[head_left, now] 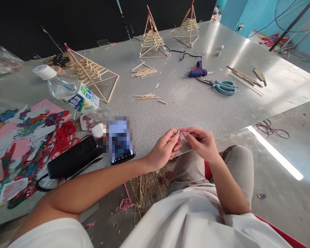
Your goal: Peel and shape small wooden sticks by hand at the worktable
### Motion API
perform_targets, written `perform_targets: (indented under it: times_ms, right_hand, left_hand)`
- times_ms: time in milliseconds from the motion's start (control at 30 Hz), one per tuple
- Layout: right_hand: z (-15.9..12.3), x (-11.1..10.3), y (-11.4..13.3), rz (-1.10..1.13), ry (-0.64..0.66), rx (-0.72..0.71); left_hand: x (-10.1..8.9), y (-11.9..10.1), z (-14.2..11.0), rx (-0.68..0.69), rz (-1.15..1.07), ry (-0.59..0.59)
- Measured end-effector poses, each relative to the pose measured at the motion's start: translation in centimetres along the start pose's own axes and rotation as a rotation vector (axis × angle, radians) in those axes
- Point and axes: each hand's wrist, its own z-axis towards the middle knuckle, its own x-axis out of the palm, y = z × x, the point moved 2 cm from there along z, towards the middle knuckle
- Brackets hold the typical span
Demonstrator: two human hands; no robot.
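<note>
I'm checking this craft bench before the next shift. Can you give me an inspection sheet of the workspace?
Surface: grey metal sheet, scattered with stick offcuts.
Job's things: small stick piece pinched between both hands; stick pile; three stick pyramids.
Clutter: water bottle lying down, phone, black pouch, red cord, coloured paper scraps.
Grippers: left hand and right hand, fingertips meeting.
Cables: glue gun lead trailing; scissors beside it.
Surroundings: floor litter, turquoise wall.
</note>
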Motion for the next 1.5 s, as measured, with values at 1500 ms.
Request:
perform_targets:
  times_ms: [1500]
  right_hand:
    - [-0.35,0.28,0.06,-0.057,-0.031,-0.016]
  left_hand:
    - [-0.07,0.37,-0.03,0.025,0.002,-0.014]
